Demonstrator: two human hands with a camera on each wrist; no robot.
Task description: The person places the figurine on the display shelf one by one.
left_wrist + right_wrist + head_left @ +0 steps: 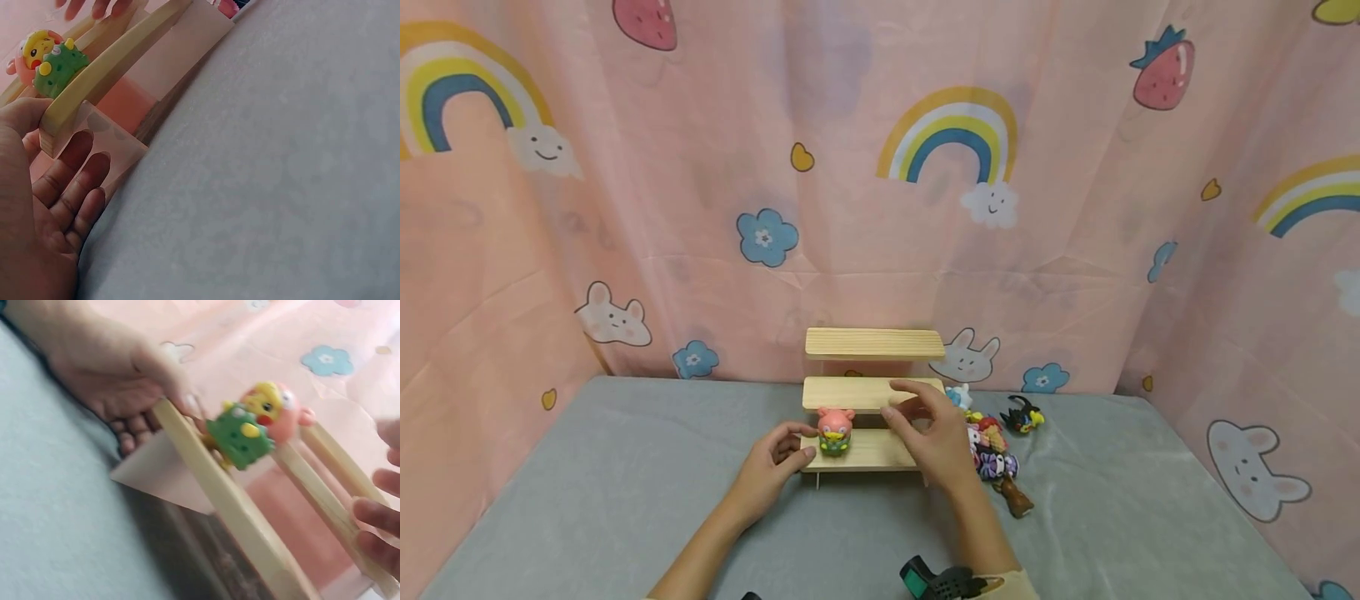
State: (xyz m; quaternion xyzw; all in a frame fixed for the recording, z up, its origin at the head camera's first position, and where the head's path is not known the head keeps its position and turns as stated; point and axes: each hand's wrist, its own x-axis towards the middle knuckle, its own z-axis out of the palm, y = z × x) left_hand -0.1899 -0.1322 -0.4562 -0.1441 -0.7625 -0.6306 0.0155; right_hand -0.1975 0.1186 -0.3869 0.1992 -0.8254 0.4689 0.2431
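A three-tier wooden display stand point(872, 452) with clear side panels stands at the back of the table. On the left part of its lowest board sits a toy figure point(835, 432) with a pink hood, a yellow face and a green body. My left hand point(775, 461) grips the left end of that board, thumb at the top edge and the other fingers lower, by the clear side panel point(119, 134). My right hand point(936, 429) hovers in front of the stand's right half, fingers apart and loosely bent, holding nothing. Its fingers point(378, 515) show near the upper boards in the right wrist view.
Right of the stand lies a cluster of small toy figures point(996, 464), including a brown one point(1015, 497) in front and a black-and-yellow one point(1022, 415) farther right. A pink patterned curtain point(850, 292) hangs behind the grey cloth-covered table point(662, 467).
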